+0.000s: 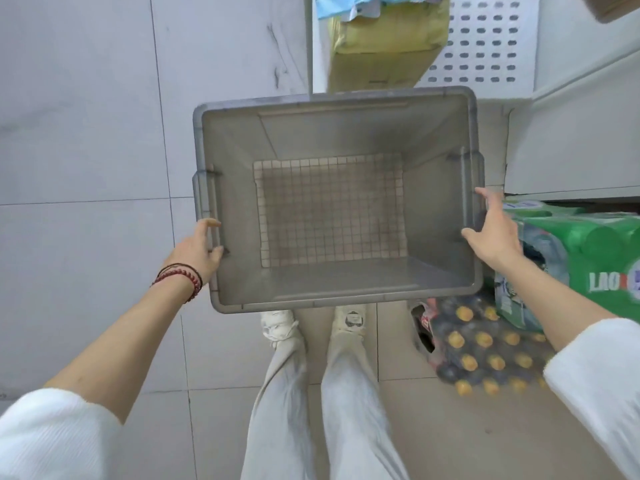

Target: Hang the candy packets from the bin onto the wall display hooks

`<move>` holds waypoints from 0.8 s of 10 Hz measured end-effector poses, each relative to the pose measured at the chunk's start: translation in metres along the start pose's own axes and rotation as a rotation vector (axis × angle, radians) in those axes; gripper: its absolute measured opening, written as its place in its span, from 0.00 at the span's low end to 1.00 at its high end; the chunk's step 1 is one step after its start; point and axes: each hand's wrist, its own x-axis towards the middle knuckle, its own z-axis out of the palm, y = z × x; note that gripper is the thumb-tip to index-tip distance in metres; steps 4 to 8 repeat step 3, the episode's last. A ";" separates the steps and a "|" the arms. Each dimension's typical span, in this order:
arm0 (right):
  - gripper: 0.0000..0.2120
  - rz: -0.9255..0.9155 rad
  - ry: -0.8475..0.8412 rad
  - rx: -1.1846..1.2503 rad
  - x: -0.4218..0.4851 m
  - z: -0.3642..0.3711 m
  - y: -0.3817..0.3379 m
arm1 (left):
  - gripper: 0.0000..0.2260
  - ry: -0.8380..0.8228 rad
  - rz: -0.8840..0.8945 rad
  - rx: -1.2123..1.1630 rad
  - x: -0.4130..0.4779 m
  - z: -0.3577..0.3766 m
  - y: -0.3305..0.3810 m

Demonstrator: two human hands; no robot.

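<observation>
A grey translucent bin (436,271) is below me, just beyond my feet. Inside it I see only its gridded bottom, with no candy packets in view. My left hand (195,249), with bead bracelets at the wrist, grips the bin's left handle, index finger and thumb curled round the rim. Spread against the bin's right handle is my right hand (493,235), index finger straight and thumb on the rim. A white perforated display panel (485,39) shows at the top right; no hooks are visible on it.
A yellowish carton (381,46) with blue packs on top stands behind the bin. Green shrink-wrapped bottles (595,258) and a pack of yellow-capped bottles (481,351) lie on the floor to the right. A white shelf base (571,150) sits at the right. Tiled floor extends left.
</observation>
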 end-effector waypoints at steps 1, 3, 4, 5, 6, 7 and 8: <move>0.27 0.015 -0.025 -0.060 0.004 0.023 0.003 | 0.23 -0.090 -0.050 0.128 0.009 0.026 0.016; 0.28 -0.060 -0.088 -0.338 -0.032 0.051 -0.008 | 0.19 -0.016 0.159 0.317 -0.032 0.060 0.055; 0.28 -0.060 -0.088 -0.338 -0.032 0.051 -0.008 | 0.19 -0.016 0.159 0.317 -0.032 0.060 0.055; 0.28 -0.060 -0.088 -0.338 -0.032 0.051 -0.008 | 0.19 -0.016 0.159 0.317 -0.032 0.060 0.055; 0.28 -0.060 -0.088 -0.338 -0.032 0.051 -0.008 | 0.19 -0.016 0.159 0.317 -0.032 0.060 0.055; 0.28 -0.060 -0.088 -0.338 -0.032 0.051 -0.008 | 0.19 -0.016 0.159 0.317 -0.032 0.060 0.055; 0.28 -0.060 -0.088 -0.338 -0.032 0.051 -0.008 | 0.19 -0.016 0.159 0.317 -0.032 0.060 0.055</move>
